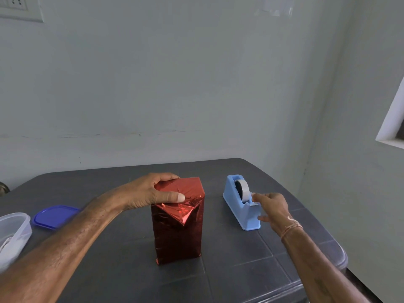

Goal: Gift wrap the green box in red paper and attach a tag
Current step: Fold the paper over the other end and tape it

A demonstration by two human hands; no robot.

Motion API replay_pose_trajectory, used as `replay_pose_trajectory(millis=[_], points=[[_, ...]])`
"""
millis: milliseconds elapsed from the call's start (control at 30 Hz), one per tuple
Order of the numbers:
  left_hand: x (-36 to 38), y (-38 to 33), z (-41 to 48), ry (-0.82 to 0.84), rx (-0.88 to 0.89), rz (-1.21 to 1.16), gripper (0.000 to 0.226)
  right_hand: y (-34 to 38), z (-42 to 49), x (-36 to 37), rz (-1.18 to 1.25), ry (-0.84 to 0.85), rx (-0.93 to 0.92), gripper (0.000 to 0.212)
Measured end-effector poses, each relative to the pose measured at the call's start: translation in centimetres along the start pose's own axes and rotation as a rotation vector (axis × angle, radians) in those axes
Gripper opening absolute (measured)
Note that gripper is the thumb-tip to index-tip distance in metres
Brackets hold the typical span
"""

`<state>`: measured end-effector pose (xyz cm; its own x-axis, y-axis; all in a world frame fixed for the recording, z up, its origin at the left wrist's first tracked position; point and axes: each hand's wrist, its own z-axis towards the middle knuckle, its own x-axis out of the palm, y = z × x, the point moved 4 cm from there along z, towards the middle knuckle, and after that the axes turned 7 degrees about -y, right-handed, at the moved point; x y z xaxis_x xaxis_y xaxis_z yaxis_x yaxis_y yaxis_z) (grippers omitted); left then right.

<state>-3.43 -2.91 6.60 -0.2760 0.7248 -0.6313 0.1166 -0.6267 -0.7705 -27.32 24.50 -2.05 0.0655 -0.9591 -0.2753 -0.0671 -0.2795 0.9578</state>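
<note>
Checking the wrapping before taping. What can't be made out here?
Head view:
- The green box: fully covered by the shiny red foil paper.
- Contents of the clear plastic tub: cut off by left edge.
- Tape end on the light blue tape dispenser: behind right hand; grip unclear.
- Top folds' far side: under left hand.

One wide-angle view, worn on the person's head, looks forward and down across the dark table (236,274) to the pale wall (175,84) behind. It sits close: the left hand (148,191) and right hand (273,208) reach in from the bottom edge, the wrapped box (178,230) standing below frame centre, wall filling the upper half
</note>
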Motion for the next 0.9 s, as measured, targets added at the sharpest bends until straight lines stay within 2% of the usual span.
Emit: replay_pose_trajectory(millis=[100,367,567,900], points=[[0.0,0.2,0.0,-0.001,-0.005,0.0,0.086,0.5,0.2,-0.3,-0.081,0.01,-0.03,0.017],[0.0,0.0,0.1,0.006,0.004,0.002,0.084,1.2,0.0,-1.3,-0.064,0.165,0.076,0.02],[0.0,0.1,0.1,0.006,-0.001,0.001,0.087,1.5,-0.7,-1.2,-0.057,0.171,0.15,0.015],[0.0,-0.2,0.0,0.006,-0.001,-0.002,0.085,1.3,-1.0,-1.3,-0.065,0.198,0.138,0.01]])
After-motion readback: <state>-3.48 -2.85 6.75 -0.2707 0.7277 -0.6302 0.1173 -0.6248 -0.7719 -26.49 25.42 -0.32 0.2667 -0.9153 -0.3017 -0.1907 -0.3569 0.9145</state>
